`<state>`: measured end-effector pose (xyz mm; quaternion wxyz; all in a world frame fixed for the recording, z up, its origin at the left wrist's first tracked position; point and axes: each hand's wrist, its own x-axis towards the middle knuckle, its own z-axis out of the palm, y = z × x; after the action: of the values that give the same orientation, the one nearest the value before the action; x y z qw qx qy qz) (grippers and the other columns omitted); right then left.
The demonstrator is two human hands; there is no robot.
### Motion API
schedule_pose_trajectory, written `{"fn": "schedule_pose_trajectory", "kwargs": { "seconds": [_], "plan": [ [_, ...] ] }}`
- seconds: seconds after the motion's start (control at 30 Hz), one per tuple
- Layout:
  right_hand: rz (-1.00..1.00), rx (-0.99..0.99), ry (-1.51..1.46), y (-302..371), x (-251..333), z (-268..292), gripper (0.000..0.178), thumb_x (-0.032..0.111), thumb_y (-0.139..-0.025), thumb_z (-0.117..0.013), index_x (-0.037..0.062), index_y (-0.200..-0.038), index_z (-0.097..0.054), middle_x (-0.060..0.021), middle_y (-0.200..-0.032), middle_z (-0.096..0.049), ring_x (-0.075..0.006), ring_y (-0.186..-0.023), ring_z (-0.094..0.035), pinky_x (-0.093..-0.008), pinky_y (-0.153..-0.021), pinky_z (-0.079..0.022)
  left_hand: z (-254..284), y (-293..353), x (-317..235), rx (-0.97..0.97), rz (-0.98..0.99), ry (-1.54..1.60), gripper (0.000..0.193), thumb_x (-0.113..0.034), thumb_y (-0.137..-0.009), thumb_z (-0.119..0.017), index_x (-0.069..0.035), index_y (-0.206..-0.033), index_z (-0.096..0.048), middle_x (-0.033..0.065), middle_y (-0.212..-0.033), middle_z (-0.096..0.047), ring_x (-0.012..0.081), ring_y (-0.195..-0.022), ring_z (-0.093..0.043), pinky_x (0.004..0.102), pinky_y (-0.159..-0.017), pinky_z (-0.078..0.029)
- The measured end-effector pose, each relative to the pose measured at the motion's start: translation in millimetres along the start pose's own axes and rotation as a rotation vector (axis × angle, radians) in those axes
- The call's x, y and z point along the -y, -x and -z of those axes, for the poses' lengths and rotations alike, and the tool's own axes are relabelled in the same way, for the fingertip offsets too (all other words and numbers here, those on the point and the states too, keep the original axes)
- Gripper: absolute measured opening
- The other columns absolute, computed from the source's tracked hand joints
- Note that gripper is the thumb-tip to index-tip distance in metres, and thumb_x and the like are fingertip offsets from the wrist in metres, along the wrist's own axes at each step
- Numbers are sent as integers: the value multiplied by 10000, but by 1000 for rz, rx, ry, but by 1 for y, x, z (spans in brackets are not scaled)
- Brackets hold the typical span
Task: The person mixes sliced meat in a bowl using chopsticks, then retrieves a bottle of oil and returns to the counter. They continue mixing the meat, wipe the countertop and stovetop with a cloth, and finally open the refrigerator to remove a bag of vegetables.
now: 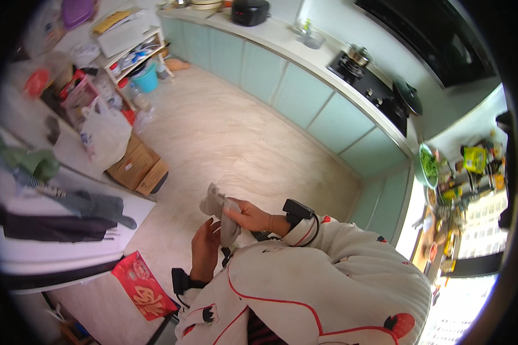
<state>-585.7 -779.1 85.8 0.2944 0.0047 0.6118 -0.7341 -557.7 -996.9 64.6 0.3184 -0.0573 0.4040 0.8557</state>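
Observation:
In front of my body, my right hand (250,216) is closed on a small, limp, greyish-beige cloth (229,227). Its crumpled upper end sticks out beyond my fingers, and I cannot make out exactly what kind of cloth it is. Just left of the cloth and lower, my left hand (205,246) is held up with its fingers apart. Its fingertips come close to the cloth's edge; whether they touch it is unclear. Black devices sit on both wrists, over the cuffs of a padded white garment (328,282) with red trim.
To the left, clothes (80,215) lie on a white surface, above a red package (144,287). A cardboard box (137,164) and white plastic bag (105,135) stand beyond. Pale green cabinets (305,95) curve along the far side under a counter with a stove (374,92).

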Motion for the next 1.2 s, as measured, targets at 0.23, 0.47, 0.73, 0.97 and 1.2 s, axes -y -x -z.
{"fn": "schedule_pose_trajectory", "kwargs": {
  "seconds": [0.23, 0.47, 0.73, 0.97, 1.2],
  "plan": [
    [816, -304, 663, -11, 19, 29, 448, 166, -848, -714, 29, -1262, -610, -179, -1331, -547, -371, -1246, -508, -464, -1059, -404, -26, -121, -2, 331, -637, -1191, 397, -233, -1005, -553, 3, -1324, -528, 136, -1224, -612, 246, -1151, -592, 371, -968, -463],
    [358, -493, 94, -52, 58, 135, 352, 303, -980, -654, 2, -1164, -662, -136, -1090, -669, -245, -1003, -636, -359, -888, -525, -108, -207, -42, 356, -187, -865, 260, -108, -1018, -510, 19, -1239, -564, 110, -1130, -643, 189, -1048, -609, 319, -897, -488],
    [-11, -591, -703, -89, 101, 281, 597, 510, -987, -594, -22, -1258, -588, -94, -1088, -685, -203, -966, -664, -363, -844, -558, -130, -304, -80, 52, 76, -652, 380, -187, -1060, -515, 19, -1379, -538, 166, -1230, -658, 243, -1098, -659, 354, -934, -542],
    [29, -672, -1128, -85, 84, 384, 262, 285, -919, -567, 63, -1040, -638, -89, -940, -712, -271, -902, -682, -423, -893, -539, -62, -389, -83, -218, 264, -647, 371, -238, -1032, -579, 3, -1314, -589, 161, -1145, -682, 246, -990, -699, 342, -829, -578],
    [333, -887, -1140, -87, 120, 468, 456, 178, -851, -495, -63, -1237, -530, -217, -1098, -678, -385, -961, -674, -511, -865, -559, -16, -517, -103, -124, 403, -788, 383, -255, -1026, -586, 33, -1279, -588, 167, -1107, -692, 261, -948, -709, 364, -816, -585]
  ]
}}
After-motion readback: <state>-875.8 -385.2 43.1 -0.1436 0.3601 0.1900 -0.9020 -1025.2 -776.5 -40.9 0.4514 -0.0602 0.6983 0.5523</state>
